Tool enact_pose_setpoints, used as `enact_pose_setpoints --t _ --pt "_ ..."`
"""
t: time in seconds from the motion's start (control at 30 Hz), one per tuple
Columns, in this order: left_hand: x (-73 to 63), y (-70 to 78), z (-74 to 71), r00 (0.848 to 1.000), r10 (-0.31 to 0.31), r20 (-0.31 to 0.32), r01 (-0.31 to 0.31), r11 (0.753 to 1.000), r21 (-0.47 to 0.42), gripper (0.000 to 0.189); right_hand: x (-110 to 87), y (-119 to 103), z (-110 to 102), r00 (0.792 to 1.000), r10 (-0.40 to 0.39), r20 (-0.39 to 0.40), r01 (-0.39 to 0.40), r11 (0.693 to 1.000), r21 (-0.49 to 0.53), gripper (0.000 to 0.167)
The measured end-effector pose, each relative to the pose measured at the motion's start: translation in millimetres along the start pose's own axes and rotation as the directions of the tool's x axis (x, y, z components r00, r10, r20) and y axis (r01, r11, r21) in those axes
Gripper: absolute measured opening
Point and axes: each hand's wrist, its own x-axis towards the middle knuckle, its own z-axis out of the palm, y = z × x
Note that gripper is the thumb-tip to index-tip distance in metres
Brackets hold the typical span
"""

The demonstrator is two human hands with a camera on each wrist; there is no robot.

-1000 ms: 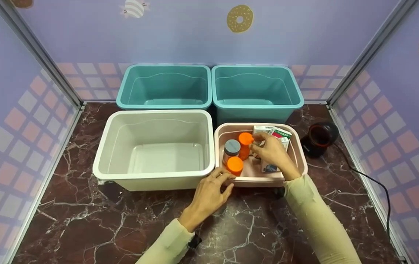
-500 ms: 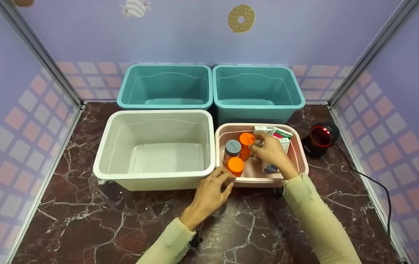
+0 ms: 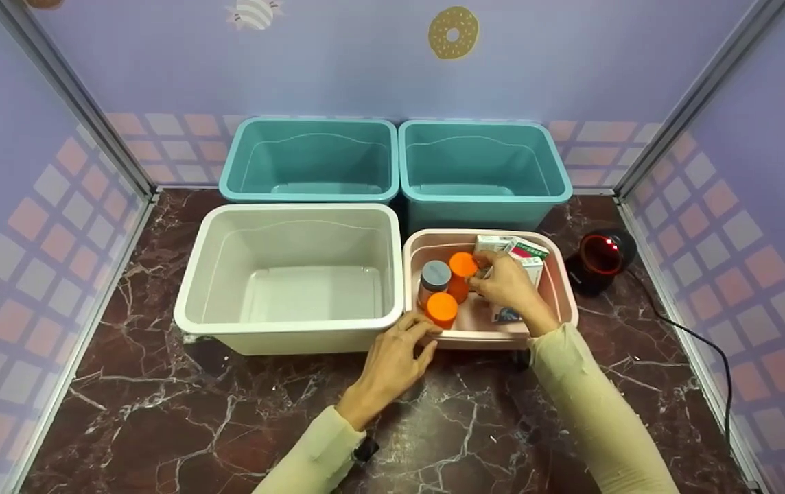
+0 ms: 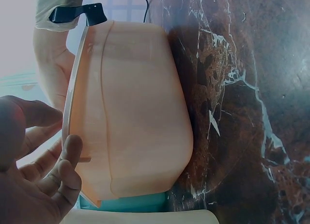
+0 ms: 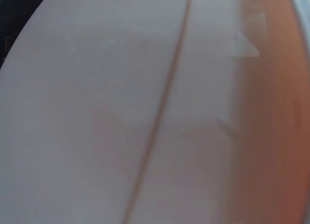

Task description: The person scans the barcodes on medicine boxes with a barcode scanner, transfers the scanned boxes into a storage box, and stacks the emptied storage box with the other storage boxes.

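A pink bin (image 3: 414,248) holds a grey-capped bottle (image 3: 436,276), an orange-capped bottle (image 3: 442,310) at its near left, and another bottle with an orange cap (image 3: 463,265) behind it. My right hand (image 3: 509,283) reaches into the bin and pinches the rear orange-capped bottle at its right side with thumb and forefinger. Several small cardboard boxes (image 3: 528,251) lie under and behind that hand. At the near left corner, my left hand (image 3: 396,357) grips the bin's rim; the left wrist view shows its fingers (image 4: 72,149) on the rim. Only the bin's blurred pink wall (image 5: 106,117) fills the right wrist view.
A larger white bin (image 3: 289,330) stands left of the pink one. Behind them are two teal bins, one left (image 3: 310,200) and one right (image 3: 485,200). A black device (image 3: 598,261) with a red glow and a cable stands at the right on the marbled tabletop (image 3: 214,418).
The rear orange cap has shifted slightly towards the near side, with the right fingers still at it. The left hand stays on the rim. The black device's red light has come on.
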Motion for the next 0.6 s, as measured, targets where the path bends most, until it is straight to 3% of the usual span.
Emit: enact_pose_setpoints --t 0.6 --pt "-0.3 -0.9 -0.3 1.000 0.001 -0.003 -0.001 1.000 0.010 0.018 10.1 -0.4 11.6 0.996 0.068 0.063 -0.066 0.997 -0.035 0.071"
